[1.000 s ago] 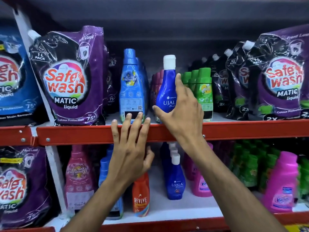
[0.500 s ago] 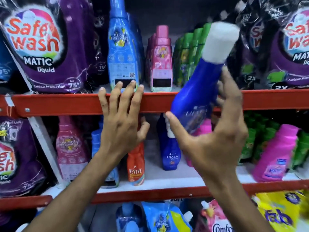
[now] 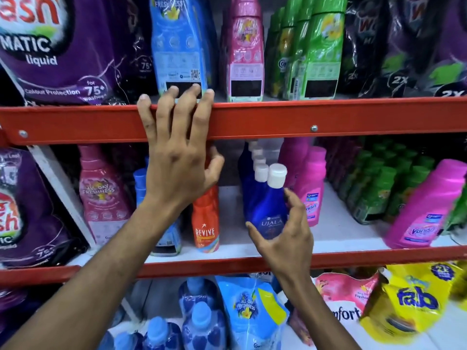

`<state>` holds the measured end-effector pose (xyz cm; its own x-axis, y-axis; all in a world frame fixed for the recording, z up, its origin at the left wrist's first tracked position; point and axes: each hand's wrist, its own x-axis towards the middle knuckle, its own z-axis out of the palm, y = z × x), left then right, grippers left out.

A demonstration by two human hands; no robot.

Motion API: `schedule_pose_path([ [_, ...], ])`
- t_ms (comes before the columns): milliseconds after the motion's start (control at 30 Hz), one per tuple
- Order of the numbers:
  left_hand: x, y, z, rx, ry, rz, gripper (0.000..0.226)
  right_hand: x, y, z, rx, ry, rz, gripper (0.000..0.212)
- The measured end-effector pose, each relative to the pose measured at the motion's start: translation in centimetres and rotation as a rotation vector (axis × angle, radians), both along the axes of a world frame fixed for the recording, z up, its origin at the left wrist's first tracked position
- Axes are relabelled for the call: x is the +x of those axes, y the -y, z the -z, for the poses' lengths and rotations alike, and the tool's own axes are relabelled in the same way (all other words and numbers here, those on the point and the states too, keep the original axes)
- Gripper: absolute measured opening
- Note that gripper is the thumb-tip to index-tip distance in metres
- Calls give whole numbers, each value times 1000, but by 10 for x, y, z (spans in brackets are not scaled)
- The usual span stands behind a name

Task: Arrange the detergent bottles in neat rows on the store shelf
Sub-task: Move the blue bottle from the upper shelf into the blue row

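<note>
A blue Ujala bottle (image 3: 267, 210) with a white cap stands tilted at the front of a row of the same bottles on the middle shelf (image 3: 341, 231). My right hand (image 3: 285, 238) is wrapped around its lower part, thumb on the left and fingers on the right. My left hand (image 3: 177, 168) lies flat against the red rail (image 3: 303, 120) of the upper shelf. Its fingers are spread over the rail's top edge, in front of a tall blue bottle (image 3: 179, 46).
An orange Revive bottle (image 3: 206, 223) stands just left of the Ujala row and pink Vanish bottles (image 3: 310, 188) just right. Green bottles (image 3: 374, 188) fill the right. The upper shelf has pink (image 3: 246, 54) and green (image 3: 316, 51) bottles and purple pouches (image 3: 63, 46). A yellow pouch (image 3: 414, 299) lies below.
My right hand has carried the blue Ujala bottle from the upper shelf down to the front of the Ujala row on the middle shelf. My left hand stays on the rail.
</note>
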<state>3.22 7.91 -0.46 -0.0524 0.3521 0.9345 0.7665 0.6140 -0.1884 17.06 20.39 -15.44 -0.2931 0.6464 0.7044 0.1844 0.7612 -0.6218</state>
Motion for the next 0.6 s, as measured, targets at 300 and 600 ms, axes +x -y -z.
schedule_pose_path([
  [300,0,-3,-4,22,-20,4,78,-11,-6,23,-65,91,-14,95],
  [600,17,-2,-4,20,95,28,84,-6,-6,27,-45,139,-31,97],
])
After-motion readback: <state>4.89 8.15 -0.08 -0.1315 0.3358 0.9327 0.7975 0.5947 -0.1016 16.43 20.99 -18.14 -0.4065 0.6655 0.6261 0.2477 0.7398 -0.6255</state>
